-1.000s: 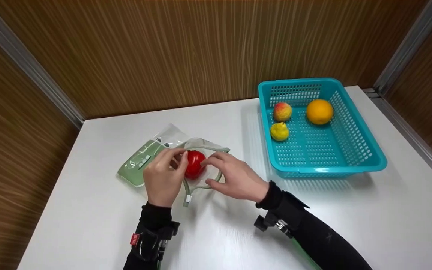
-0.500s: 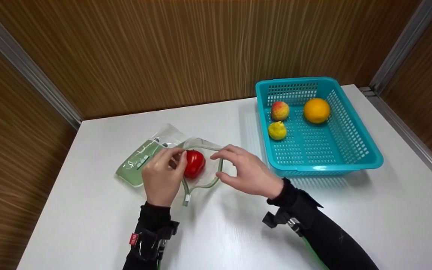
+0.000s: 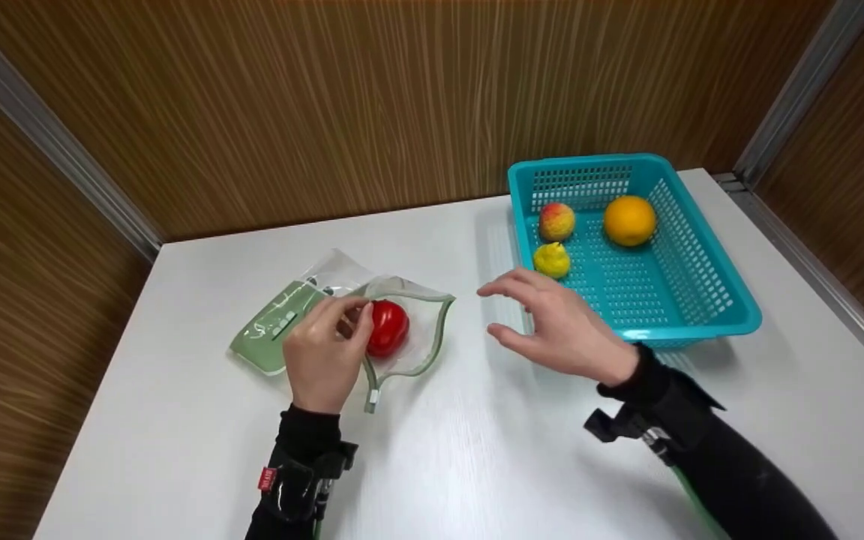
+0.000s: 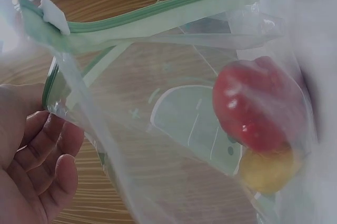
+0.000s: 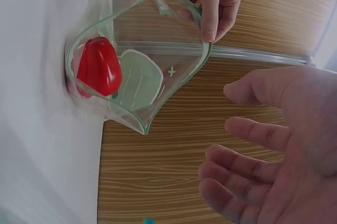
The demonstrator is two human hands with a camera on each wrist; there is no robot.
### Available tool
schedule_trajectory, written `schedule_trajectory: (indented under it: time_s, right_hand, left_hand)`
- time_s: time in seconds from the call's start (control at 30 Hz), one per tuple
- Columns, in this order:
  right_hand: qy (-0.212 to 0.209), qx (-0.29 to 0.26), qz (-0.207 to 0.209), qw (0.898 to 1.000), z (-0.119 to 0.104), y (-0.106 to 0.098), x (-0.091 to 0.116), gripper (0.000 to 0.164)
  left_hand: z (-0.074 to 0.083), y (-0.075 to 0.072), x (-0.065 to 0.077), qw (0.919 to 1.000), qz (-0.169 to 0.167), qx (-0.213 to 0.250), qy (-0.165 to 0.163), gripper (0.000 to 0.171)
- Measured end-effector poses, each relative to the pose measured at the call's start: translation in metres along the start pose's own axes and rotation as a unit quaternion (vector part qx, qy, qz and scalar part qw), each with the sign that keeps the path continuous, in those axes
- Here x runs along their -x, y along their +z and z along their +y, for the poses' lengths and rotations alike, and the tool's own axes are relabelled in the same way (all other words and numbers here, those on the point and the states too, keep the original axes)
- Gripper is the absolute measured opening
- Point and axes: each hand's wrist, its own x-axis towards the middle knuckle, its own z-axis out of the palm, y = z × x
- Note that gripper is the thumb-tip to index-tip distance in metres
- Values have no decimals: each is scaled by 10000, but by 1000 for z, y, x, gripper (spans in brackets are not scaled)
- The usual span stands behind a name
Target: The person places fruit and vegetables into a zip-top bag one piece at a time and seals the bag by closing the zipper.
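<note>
A clear zip bag (image 3: pixel 265 336) with green edging and a green print lies on the white table, its mouth spread wide. My left hand (image 3: pixel 323 352) pinches the bag's edge between thumb and fingers. Inside sits a red bell pepper (image 3: pixel 388 328); in the left wrist view a yellow fruit (image 4: pixel 267 172) shows through the plastic below it. My right hand (image 3: pixel 567 326) is apart from the bag, fingers spread and holding nothing, in front of the near left corner of a turquoise basket (image 3: pixel 739 319). The bag's white slider (image 4: pixel 54 16) sits at one end of the zip.
In the basket are an orange (image 3: pixel 629 220), a red-yellow peach (image 3: pixel 556 220) and a yellow pear (image 3: pixel 552 260). A wood-grain panel (image 3: pixel 342 112) rises behind the table (image 3: pixel 432 465), with more panels on both sides.
My right hand has drawn back from the pepper and moved right toward the basket, its fingers spread. The pepper stays in the bag, and my left hand keeps its pinch on the edge.
</note>
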Motion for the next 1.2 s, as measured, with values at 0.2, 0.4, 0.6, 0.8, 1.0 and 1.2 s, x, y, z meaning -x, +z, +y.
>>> schedule_trajectory:
  time_s: [0.2, 0.4, 0.6, 0.8, 1.0, 1.2]
  right_hand:
    - [227, 521, -408, 9975, 3, -40, 0, 44]
    - [408, 1004, -378, 9934, 17, -69, -18, 44]
    - [687, 1253, -584, 9880, 48, -80, -33, 42]
    - [906, 1856, -1092, 9723, 78, -78, -47, 54]
    - [693, 2580, -1783, 9470, 104, -67, -65, 62]
    - [521, 2724, -2214, 9349, 120, -56, -78, 59]
  left_hand:
    - [-1, 1, 0, 10000, -25, 17, 15, 8]
    - [-1, 0, 0, 10000, -25, -3, 22, 8]
    - [0, 0, 0, 10000, -50, 8, -37, 9]
    - [0, 1, 1, 10000, -45, 14, -34, 8]
    - [-1, 1, 2, 9999, -77, -77, -53, 8]
    - [1, 1, 3, 9999, -118, -74, -86, 8]
